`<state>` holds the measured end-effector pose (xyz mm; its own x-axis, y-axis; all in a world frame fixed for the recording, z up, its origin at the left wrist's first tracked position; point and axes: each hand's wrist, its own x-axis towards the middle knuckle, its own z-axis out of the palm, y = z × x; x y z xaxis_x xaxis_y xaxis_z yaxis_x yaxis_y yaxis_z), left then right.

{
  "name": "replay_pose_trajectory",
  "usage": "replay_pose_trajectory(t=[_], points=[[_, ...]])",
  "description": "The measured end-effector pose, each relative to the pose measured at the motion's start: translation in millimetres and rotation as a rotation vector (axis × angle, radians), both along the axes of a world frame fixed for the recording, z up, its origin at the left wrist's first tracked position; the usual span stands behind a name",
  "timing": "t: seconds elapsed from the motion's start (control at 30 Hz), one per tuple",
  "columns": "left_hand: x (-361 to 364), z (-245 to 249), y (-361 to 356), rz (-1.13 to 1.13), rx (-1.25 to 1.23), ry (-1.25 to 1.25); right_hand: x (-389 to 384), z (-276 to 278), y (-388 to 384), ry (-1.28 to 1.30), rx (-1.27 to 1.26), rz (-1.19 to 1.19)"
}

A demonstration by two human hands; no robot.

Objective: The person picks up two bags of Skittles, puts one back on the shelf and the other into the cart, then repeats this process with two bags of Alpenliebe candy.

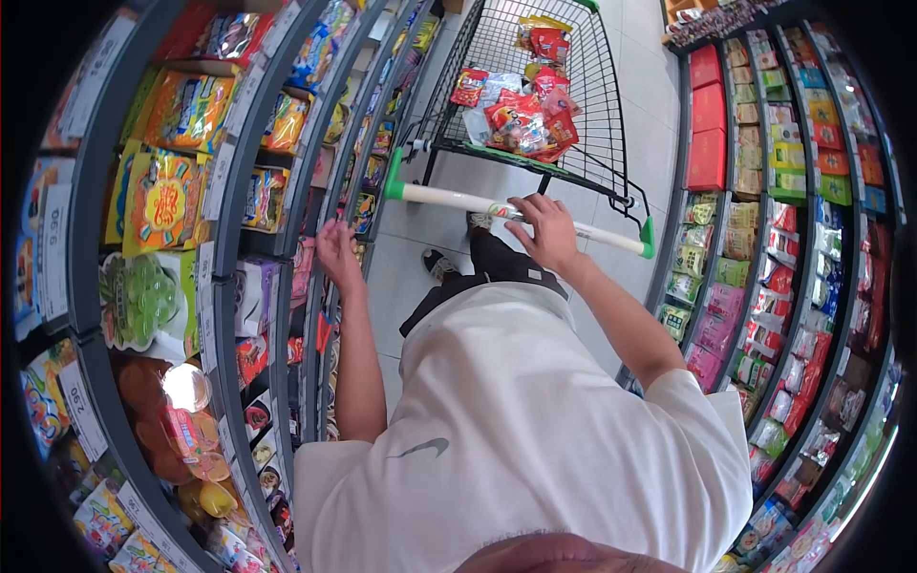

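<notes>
My left hand point(336, 252) is raised beside the left shelf, close to pink packages point(302, 268). Its fingers are loosely bent and somewhat apart, and I see nothing held in them. My right hand point(546, 229) grips the white handle point(444, 198) of a shopping cart, with fingers over the bar and the thumb on the near side. In the black wire cart point(611, 105) lie several candy bags, among them a red and white bag point(517, 124), a small red bag point(469, 87) and a yellow bag point(541, 27).
Shelves of packaged sweets line the left, with an orange and yellow bag point(164, 199) and a green grape-shaped pack point(151, 304). The right shelves carry red boxes point(707, 134) and pink packs point(718, 325). Grey tiled floor point(650, 72) runs between them.
</notes>
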<state>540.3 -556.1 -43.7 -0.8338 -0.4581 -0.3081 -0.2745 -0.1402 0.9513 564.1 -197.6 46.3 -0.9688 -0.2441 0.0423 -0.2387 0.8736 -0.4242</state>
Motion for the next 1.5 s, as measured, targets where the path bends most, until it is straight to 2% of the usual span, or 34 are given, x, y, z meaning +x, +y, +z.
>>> replay_pose_trajectory(t=[0.07,0.17,0.27,0.3,0.33,0.4,0.43,0.5,0.57,0.6,0.67,0.77,0.8,0.83,0.87,0.9,0.93,0.97,1.03,1.07,1.17,1.33,1.5], points=[[-21.8,17.4,15.3,-0.063,-0.076,0.177,8.4,6.8,-0.4,0.025,-0.053,0.023],[-40.4,47.7,52.4,-0.293,-0.329,0.276,21.0,15.2,2.9,0.045,-0.203,0.082],[-45.2,76.2,86.7,-0.557,-0.851,0.358,28.4,37.6,5.8,0.086,-0.389,0.178],[-45.5,81.7,95.0,-0.634,-1.033,0.402,22.8,43.5,9.3,0.100,-0.436,0.130],[-41.3,80.3,98.9,-0.637,-1.100,0.346,19.7,47.5,12.9,0.110,-0.485,0.078],[-33.6,71.6,100.9,-0.595,-1.089,0.318,6.1,42.8,29.6,0.151,-0.554,-0.033],[-32.5,70.0,101.2,-0.575,-1.082,0.303,-7.2,32.9,40.5,0.071,-0.596,-0.153],[-29.0,76.0,95.2,-0.657,-0.977,0.090,-31.0,5.6,60.3,-0.116,-0.681,-0.393],[-30.7,81.9,101.4,-0.668,-0.965,-0.027,-57.8,-26.0,86.8,-0.278,-0.649,-0.418],[-31.8,83.9,108.0,-0.650,-1.007,-0.039,-67.7,-62.0,104.4,-0.409,-0.589,-0.418],[-33.4,77.0,114.4,-0.587,-1.090,-0.029,-87.8,-112.3,128.5,-0.508,-0.474,-0.365],[-33.8,85.0,125.1,-0.503,-1.043,-0.152,-109.5,-178.5,151.4,-0.627,-0.338,-0.318],[-33.6,80.8,122.1,-0.498,-1.062,-0.110,-114.4,-210.6,159.2,-0.636,-0.257,-0.312],[-36.1,82.4,124.1,-0.492,-1.036,-0.120,-122.0,-234.7,168.1,-0.778,-0.371,-0.394],[-37.7,84.5,127.5,-0.484,-1.010,-0.129,-122.8,-299.2,175.3,-0.762,-0.398,-0.506],[-35.3,86.5,129.1,-0.473,-0.987,-0.148,-130.6,-324.5,183.7,-0.811,-0.384,-0.509],[-35.8,84.7,130.7,-0.436,-0.891,-0.135,-139.5,-281.0,180.7,-0.774,-0.432,-0.569],[-36.0,84.3,129.5,-0.421,-0.905,-0.144,-141.5,-298.8,181.6,-0.755,-0.316,-0.640],[-38.3,80.9,130.7,-0.403,-0.913,-0.155,-145.8,-317.6,183.3,-0.712,-0.184,-0.624],[-32.7,62.9,120.2,-0.359,-0.817,-0.109,-150.5,-326.3,185.2,-0.717,-0.188,-0.613],[-28.3,55.6,113.7,-0.333,-0.836,-0.058,-156.5,-354.1,185.2,-0.745,-0.160,-0.599],[-34.4,63.2,119.5,-0.308,-0.877,-0.131,-172.2,-354.1,182.0,-0.887,-0.088,-0.668],[-32.7,58.4,111.8,-0.339,-0.926,-0.138,-179.7,-389.2,186.9,-0.806,-0.121,-0.787]])
